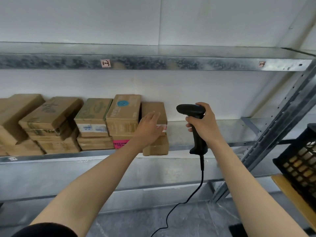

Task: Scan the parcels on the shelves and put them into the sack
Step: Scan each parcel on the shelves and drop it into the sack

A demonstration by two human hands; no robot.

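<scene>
Stretching the left hand (149, 124), fingers straight and holding nothing, across the front of the rightmost parcel (153, 108) on the shelf (222, 128); gripping the corded scanner (189, 109) upright in the right hand (204, 124), beside it.

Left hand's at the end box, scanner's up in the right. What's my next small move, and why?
Probably close the left hand on the upper end box and draw it forward: its fingers are open in front of that box, and the scanner in the right hand is held just right of it.
</scene>
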